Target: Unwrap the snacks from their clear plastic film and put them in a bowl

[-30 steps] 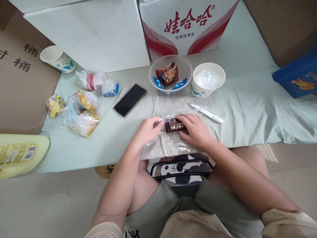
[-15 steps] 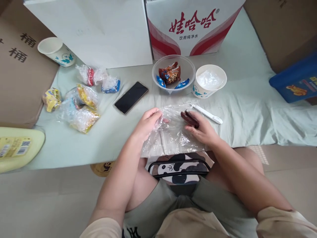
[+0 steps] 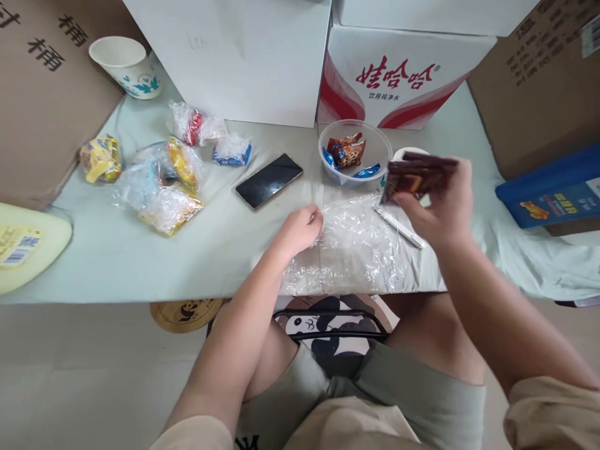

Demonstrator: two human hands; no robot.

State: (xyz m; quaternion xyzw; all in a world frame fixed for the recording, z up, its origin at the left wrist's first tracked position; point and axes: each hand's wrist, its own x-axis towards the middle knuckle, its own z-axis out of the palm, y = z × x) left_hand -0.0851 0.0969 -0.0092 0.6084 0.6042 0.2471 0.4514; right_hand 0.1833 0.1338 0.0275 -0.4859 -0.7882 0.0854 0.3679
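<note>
My right hand [image 3: 445, 206] is raised at the right, closed around dark brown snack packets [image 3: 417, 178], which hide much of a paper cup [image 3: 410, 152] behind them. On the cloth, my left hand [image 3: 302, 230] pinches the left edge of a crinkled clear plastic bag [image 3: 359, 247] spread out flat. A white box cutter [image 3: 400, 228] lies along the bag's right side. Beyond the bag stands a clear plastic bowl [image 3: 384, 140] with brown packets [image 3: 349, 152] and blue-wrapped sweets [image 3: 367, 171] in it.
A phone [image 3: 269, 180] lies left of the bowl. Further left are bagged snacks [image 3: 171, 215], a yellow packet [image 3: 100, 158] and a paper cup [image 3: 124, 65]. White boxes [image 3: 229, 62] line the back. A yellow-green jug [image 3: 32, 247] and a blue container [image 3: 553, 194] flank the sides.
My right hand has lifted the brown packets up and to the right, away from the plastic bag. My left hand stays at the bag's edge. The camera view has shifted.
</note>
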